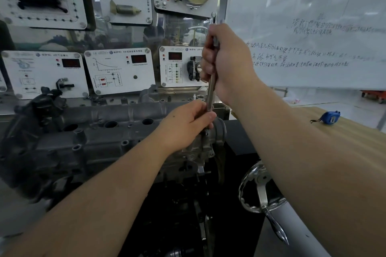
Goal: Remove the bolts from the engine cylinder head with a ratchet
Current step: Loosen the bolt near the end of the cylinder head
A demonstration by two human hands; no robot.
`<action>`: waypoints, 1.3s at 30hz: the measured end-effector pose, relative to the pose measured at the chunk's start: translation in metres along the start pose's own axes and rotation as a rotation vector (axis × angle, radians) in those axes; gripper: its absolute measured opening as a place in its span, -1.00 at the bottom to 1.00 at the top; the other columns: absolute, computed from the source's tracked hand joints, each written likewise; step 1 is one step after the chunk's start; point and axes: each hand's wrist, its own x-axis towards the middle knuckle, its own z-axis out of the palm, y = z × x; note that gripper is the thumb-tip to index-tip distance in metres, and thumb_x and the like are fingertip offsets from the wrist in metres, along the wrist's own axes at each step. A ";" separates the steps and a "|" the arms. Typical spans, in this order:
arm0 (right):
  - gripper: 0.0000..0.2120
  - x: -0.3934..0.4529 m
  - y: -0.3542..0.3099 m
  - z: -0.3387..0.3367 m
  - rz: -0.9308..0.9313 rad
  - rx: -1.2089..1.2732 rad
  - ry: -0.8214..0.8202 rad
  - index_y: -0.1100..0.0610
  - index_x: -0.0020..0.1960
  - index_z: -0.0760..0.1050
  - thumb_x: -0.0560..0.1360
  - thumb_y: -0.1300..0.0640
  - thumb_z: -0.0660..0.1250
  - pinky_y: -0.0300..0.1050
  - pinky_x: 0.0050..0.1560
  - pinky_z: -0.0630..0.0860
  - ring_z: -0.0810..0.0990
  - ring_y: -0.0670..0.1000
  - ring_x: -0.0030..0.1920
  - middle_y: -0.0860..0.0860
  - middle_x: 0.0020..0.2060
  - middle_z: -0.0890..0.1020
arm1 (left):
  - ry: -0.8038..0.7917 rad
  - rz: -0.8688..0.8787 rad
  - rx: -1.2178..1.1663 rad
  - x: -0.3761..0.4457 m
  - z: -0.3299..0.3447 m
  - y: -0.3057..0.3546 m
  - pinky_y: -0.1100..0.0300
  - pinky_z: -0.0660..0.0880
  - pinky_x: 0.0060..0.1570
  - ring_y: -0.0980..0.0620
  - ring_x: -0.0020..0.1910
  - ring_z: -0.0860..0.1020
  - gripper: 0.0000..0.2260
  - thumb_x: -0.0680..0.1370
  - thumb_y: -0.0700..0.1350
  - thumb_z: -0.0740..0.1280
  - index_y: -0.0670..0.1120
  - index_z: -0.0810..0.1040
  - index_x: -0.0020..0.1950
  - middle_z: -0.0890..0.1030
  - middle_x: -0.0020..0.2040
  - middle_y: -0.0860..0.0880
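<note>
The engine cylinder head (108,131) lies across the stand at centre-left, and the ratchet (211,89) stands nearly upright over its right end. The right hand (225,62) grips the handle in a closed fist, while the left hand (188,123) pinches the tool's lower end just above a bolt (206,131). Judged step: loosening this right-end bolt; next, the handle needs swinging with the lower end held seated.

Right hand (225,62) gripping ratchet (211,87) above left hand (186,123); head (100,131) lying below and left; tape measure (330,117) sitting right on table (355,142).
</note>
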 end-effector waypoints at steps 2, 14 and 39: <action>-0.70 -0.003 0.002 0.008 -0.048 -0.129 0.120 0.08 -0.28 0.45 0.61 0.06 0.21 -0.09 -0.40 0.26 0.28 -0.02 -0.46 -0.03 -0.48 0.37 | 0.019 -0.029 -0.034 0.001 0.001 0.000 -0.01 0.57 -0.02 0.10 -0.10 0.63 -0.78 0.61 0.17 0.25 0.04 0.51 -0.01 0.68 -0.11 0.07; -0.53 -0.002 -0.004 -0.003 0.110 0.066 -0.318 0.04 -0.43 0.29 0.64 -0.03 0.14 -0.15 -0.43 0.04 0.07 -0.03 -0.52 -0.08 -0.56 0.18 | -0.045 0.003 -0.012 0.000 -0.002 -0.004 -0.05 0.59 -0.04 0.11 -0.10 0.65 -0.78 0.62 0.21 0.18 0.15 0.55 0.04 0.69 -0.07 0.16; -0.74 -0.008 0.005 0.011 -0.141 -0.048 0.287 0.10 -0.33 0.44 0.53 0.17 0.22 -0.07 -0.41 0.21 0.27 0.02 -0.42 0.06 -0.41 0.36 | 0.041 -0.014 0.005 0.001 0.005 -0.003 -0.12 0.57 -0.02 0.08 -0.17 0.60 -0.77 0.58 0.25 0.22 0.12 0.50 -0.04 0.67 -0.13 0.08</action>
